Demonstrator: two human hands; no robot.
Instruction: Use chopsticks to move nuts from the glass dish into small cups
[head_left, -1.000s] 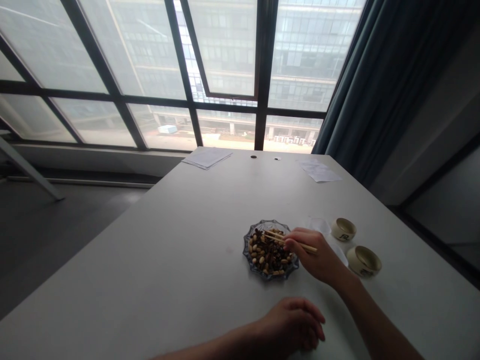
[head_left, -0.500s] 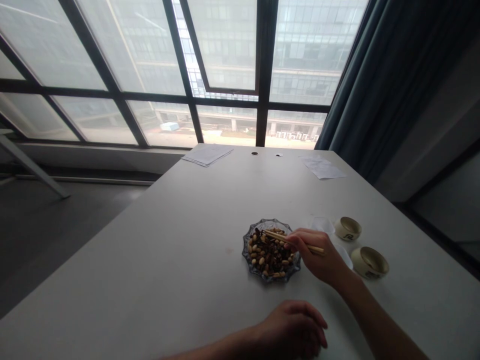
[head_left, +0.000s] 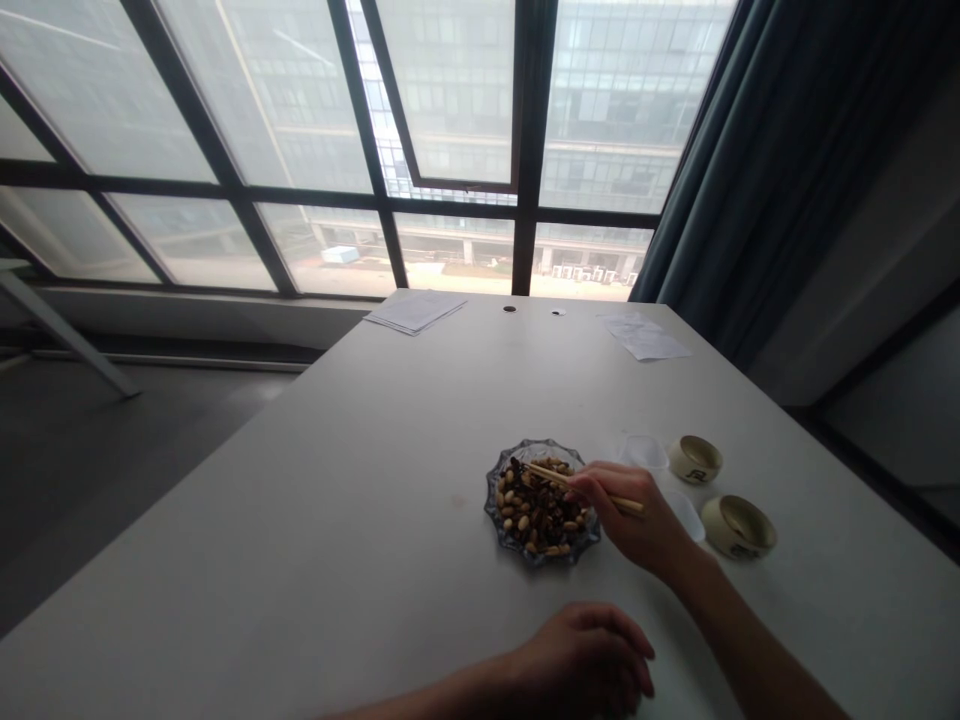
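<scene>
The right hand (head_left: 622, 515) grips chopsticks (head_left: 547, 474) between closed fingers, tips held over nuts (head_left: 536, 510) in a glass dish (head_left: 489, 508) on a white table (head_left: 300, 500). The left hand (head_left: 581, 660) rests apart, fingers loosely curled, holding nothing.

Open path from left hand (head_left: 581, 660) to glass dish (head_left: 504, 535); cups (head_left: 695, 459) hem its right.
</scene>
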